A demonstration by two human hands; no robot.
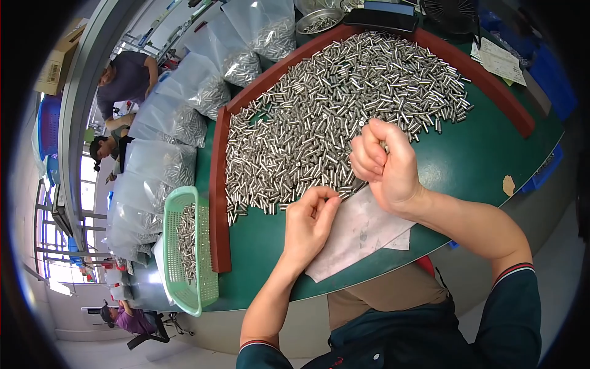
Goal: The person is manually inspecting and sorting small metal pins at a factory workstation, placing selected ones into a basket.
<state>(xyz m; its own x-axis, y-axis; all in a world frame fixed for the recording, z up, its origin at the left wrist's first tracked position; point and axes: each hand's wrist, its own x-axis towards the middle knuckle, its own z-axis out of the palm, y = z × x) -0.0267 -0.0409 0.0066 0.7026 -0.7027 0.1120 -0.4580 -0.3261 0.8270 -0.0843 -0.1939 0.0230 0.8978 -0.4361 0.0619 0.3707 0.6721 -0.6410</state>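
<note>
A wide heap of short shiny metal pins (307,123) covers much of the green table (455,178). Above the heap's near right edge, my right hand (393,163) is closed, fingers curled in. A pin's round end (362,122) shows at its thumb and forefinger; whatever else the fist holds is hidden. My left hand (310,221) is lower and to the left, at the near edge of the heap, with thumb and fingertips pinched together. What lies in that pinch cannot be made out. A stained pale cloth (356,234) lies beneath and between my hands.
Dark red rails (219,197) border the heap. To the left stand a green plastic basket (209,295) of pins and several clear bags (184,123) of pins. A metal bowl (319,22) and papers (501,61) lie at the back. Other people (126,77) are at far left.
</note>
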